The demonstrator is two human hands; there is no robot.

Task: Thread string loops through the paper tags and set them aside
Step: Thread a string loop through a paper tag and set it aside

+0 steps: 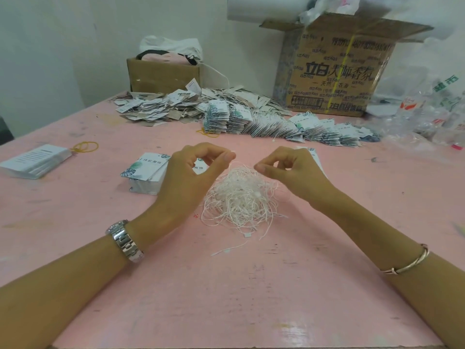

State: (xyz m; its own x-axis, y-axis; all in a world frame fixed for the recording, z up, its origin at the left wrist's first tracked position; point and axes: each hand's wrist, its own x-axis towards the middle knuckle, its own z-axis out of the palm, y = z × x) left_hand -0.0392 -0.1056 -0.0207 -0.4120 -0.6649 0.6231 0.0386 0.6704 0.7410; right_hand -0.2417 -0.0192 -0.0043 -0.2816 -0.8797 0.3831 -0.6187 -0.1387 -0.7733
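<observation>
A tangled heap of white string loops (241, 197) lies on the pink table (226, 298) between my hands. My left hand (191, 177) hovers over its left side and pinches a thin string end between thumb and forefinger. My right hand (289, 172) is over the heap's right side, thumb and forefinger pinched together on a string, and a white tag (315, 157) shows behind its fingers. A stack of leaf-printed paper tags (146, 172) sits just left of my left hand.
Rows of strung tags (276, 124) and a loose pile of tags (161, 107) fill the far table. A second tag stack (35, 161) and yellow rubber bands (85, 146) lie far left. Cardboard boxes (337, 69) and plastic bags (427, 117) stand behind.
</observation>
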